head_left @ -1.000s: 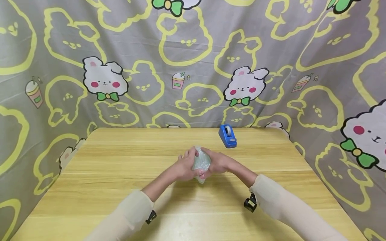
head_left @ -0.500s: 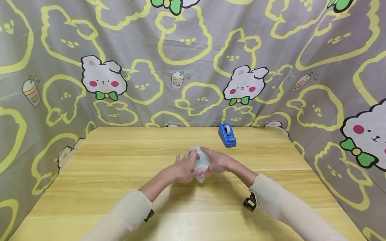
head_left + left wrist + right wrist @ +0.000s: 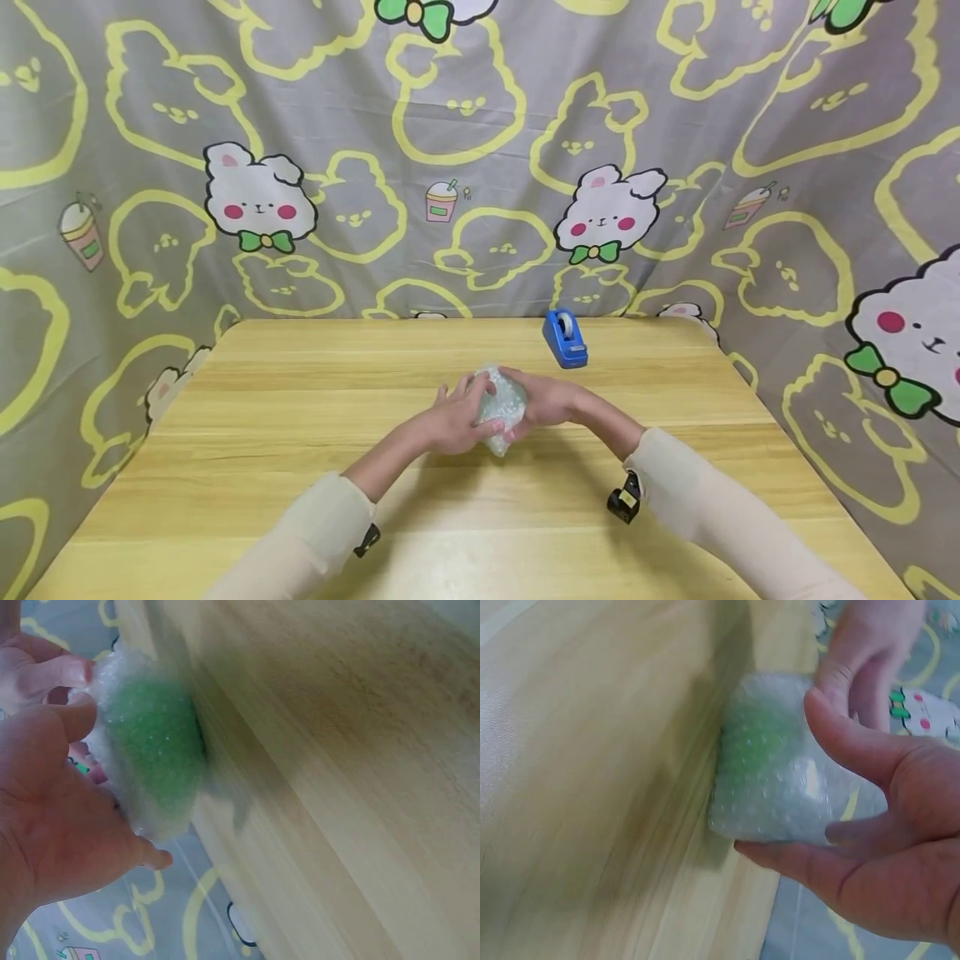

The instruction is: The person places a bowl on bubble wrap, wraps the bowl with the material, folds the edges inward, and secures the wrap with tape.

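Between both hands, close over the middle of the wooden table (image 3: 300, 467), is a bundle of clear bubble wrap (image 3: 502, 404). Something green shows through the bubble wrap (image 3: 150, 742) in the left wrist view; its kind is hidden by the layers. My left hand (image 3: 453, 423) grips the bundle's left side, thumb toward me and fingers over the far side. The right hand (image 3: 551, 402) holds the opposite side, its thumb and fingers curved round the wrap, as the right wrist view also shows (image 3: 900, 825).
A blue tape dispenser (image 3: 566, 340) with a roll of tape stands near the table's back edge, right of the middle. Behind the table hangs a grey curtain (image 3: 360, 108) printed with yellow outlines and white bunnies, which also runs along both sides.
The left hand has shifted slightly left on the bundle and its fingers have spread a little. The bundle has turned slightly between the hands; the tape dispenser stays put.
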A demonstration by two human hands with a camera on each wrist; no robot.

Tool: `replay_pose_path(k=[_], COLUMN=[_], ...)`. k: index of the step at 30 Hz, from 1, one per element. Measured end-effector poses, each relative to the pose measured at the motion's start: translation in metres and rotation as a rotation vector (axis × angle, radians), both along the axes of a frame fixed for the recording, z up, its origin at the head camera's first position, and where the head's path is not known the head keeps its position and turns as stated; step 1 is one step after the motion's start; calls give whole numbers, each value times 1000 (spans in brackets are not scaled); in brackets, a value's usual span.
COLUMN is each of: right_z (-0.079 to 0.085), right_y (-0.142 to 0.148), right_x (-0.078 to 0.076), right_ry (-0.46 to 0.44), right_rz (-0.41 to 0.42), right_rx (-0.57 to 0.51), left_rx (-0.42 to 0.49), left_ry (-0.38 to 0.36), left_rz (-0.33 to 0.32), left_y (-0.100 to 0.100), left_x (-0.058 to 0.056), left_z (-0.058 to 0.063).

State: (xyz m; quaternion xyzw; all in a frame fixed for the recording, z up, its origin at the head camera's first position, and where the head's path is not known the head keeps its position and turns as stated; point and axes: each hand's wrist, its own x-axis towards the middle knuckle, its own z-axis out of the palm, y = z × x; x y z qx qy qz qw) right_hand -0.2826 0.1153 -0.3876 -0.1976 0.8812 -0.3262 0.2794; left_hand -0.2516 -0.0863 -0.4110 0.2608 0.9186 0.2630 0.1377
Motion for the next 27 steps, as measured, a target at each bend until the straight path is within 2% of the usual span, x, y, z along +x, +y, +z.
replay_pose_path(k=[3,6,11,17,27], right_z=[2,3,-1,-3,-3], right_y=[6,9,10,7,7], right_x=[-4,-7,-5,0,-2], right_ry=[-113,-169,-134,-82,-95], right_rz=[19,11,-32,-79,-82], right_rx=[-65,-49,-8,-11,-38], left_rx=[22,32,33,33,-31], left_ry=[-8,-19,-43,-42,2], left_rz=[0,3,9,-14,-57], left_y=[1,2,1,0,1], left_x=[-1,-1,-1,-1,-11], left_z=[-1,-1,0,4,9])
